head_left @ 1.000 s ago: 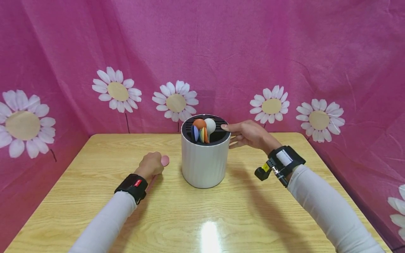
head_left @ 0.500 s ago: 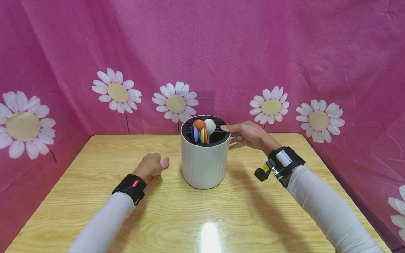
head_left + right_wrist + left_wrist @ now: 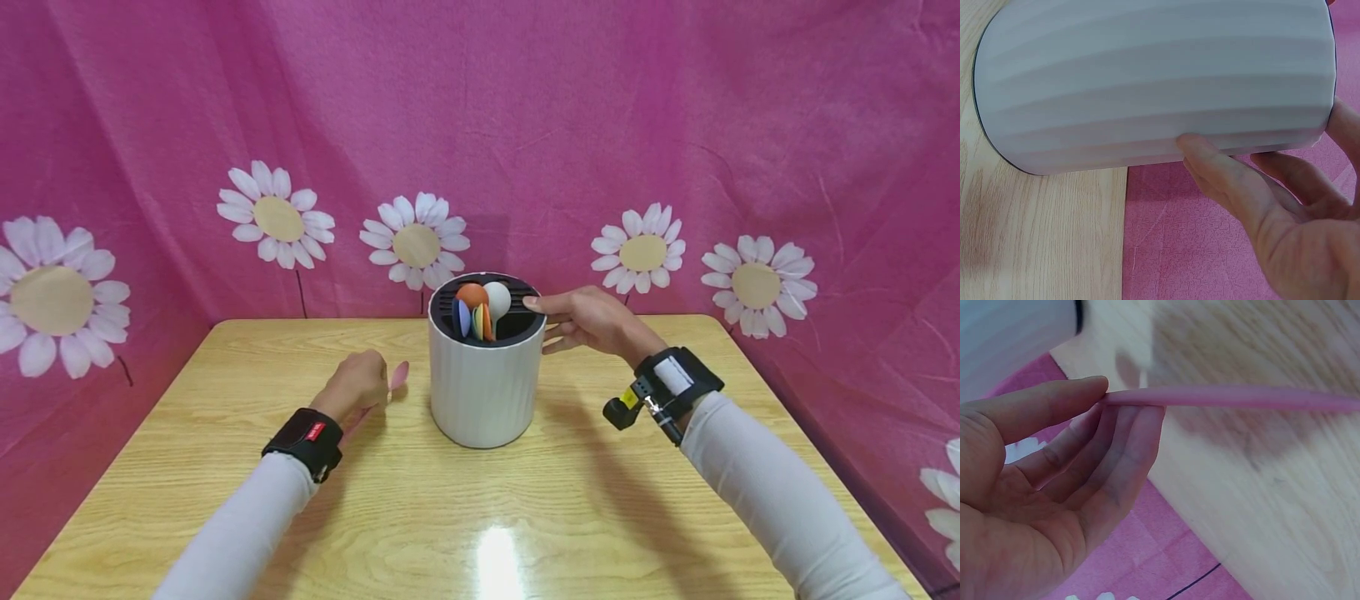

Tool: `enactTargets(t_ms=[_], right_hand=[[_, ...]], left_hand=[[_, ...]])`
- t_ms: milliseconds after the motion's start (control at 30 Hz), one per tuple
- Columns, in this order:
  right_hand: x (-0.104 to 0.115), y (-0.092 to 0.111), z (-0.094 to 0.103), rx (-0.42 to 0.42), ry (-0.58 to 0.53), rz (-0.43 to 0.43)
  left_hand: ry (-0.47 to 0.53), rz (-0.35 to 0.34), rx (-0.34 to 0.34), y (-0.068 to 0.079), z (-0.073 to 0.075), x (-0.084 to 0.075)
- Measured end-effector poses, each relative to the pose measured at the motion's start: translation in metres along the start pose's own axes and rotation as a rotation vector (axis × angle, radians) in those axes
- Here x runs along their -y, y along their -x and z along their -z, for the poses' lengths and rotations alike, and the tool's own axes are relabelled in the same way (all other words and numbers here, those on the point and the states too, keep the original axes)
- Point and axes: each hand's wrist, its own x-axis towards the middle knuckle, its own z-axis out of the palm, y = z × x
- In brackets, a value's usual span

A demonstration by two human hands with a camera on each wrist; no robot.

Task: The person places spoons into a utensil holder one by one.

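My left hand (image 3: 356,385) pinches a pink spoon (image 3: 400,375) by its handle, low over the table and left of the white utensil holder (image 3: 483,396). In the left wrist view the pink handle (image 3: 1229,397) lies between thumb and fingertips. My right hand (image 3: 592,318) holds the holder at its right side: the thumb rests on the top rim and the fingers lie along the outer wall. Inside the black slotted top (image 3: 517,325) stand an orange utensil (image 3: 472,294), a white rounded utensil (image 3: 498,300) and several coloured flat-edged pieces (image 3: 482,322).
The holder stands upright on a light wooden table (image 3: 600,533), near its back edge. A pink cloth (image 3: 525,125) with white daisies hangs behind and along both sides.
The left hand has shifted slightly, and the spoon has turned so its head now stands more on edge and points farther up. The right hand and holder stay put.
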Motion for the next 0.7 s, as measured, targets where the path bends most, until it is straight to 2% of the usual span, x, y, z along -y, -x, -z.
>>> enactTargets(t_ms=[300, 700], right_hand=[[0.0, 0.0, 0.0, -0.004, -0.005, -0.001], [-0.001, -0.001, 0.0, 0.0, -0.004, 0.004]], left_hand=[[-0.013, -0.165, -0.088, 0.006, 0.012, -0.006], [0.002, -0.22, -0.154, 0.011, 0.028, -0.016]])
